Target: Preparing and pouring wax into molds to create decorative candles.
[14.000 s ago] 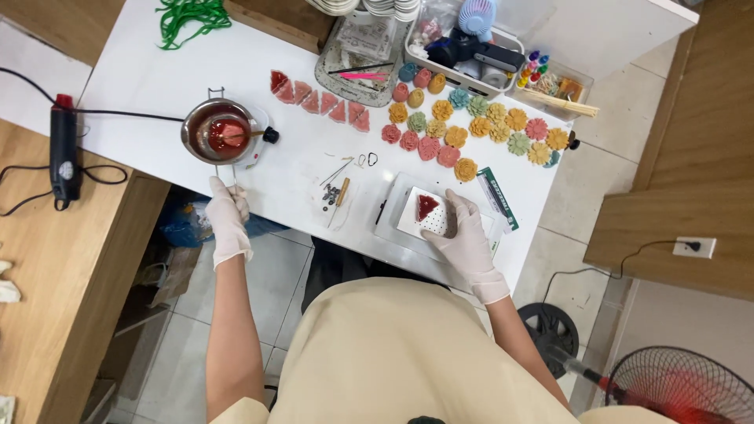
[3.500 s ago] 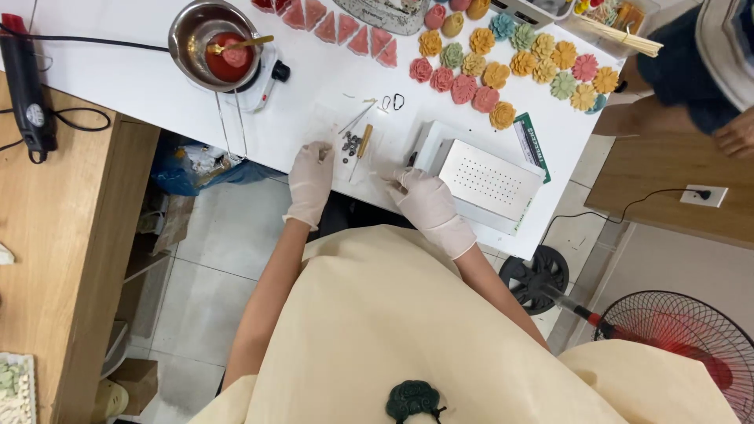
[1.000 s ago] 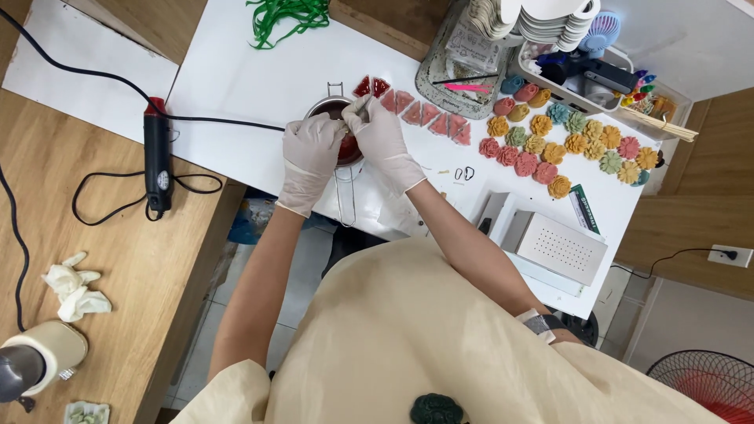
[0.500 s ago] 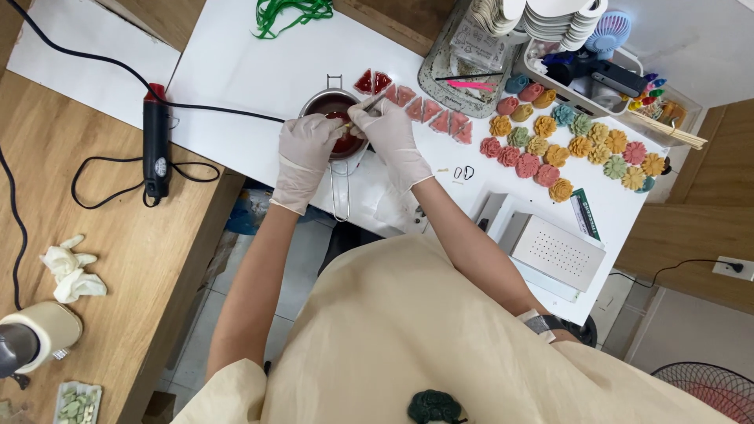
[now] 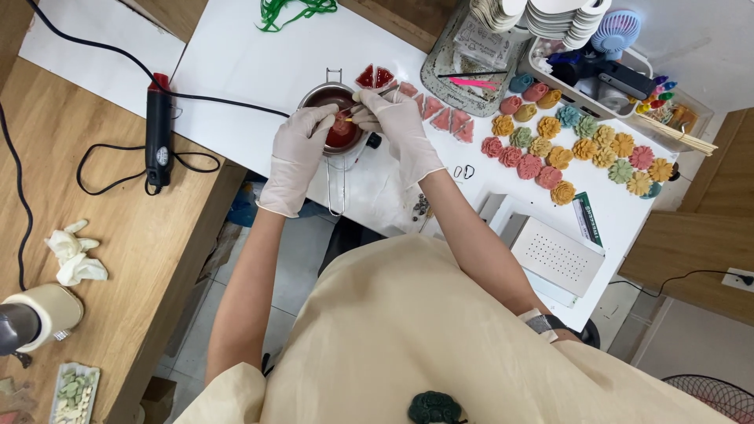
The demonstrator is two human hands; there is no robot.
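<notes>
Heat gun (image 5: pixel 159 129): black with red tip, lying on the wooden surface well left of the fingers, its cable looped beside it.

Crumpled gloves (image 5: pixel 72 256): white, far left and below the fingers.

White worktop (image 5: pixel 251 71): carries everything listed below.

Left hand (image 5: pixel 298 153): white glove; fingers curled over the near rim of the metal pot (image 5: pixel 334 126), touching it; what they clamp, if anything, cannot be told.

Metal pot: small, holding red liquid, directly under both sets of fingers, its wire handle reaching toward the person.

Right hand (image 5: pixel 402 133): white glove; fingers pinched together on a thin stick (image 5: pixel 351 112) that points into the pot. A small reddish piece sits at the fingertips over the liquid; which hand holds it is unclear.

Red wedge pieces (image 5: pixel 440 116): a row just right of the fingers.

Flower-shaped pieces (image 5: pixel 573 149): pink, orange, green, further right.

White perforated box (image 5: pixel 554 255): right of and below the fingers.
</notes>
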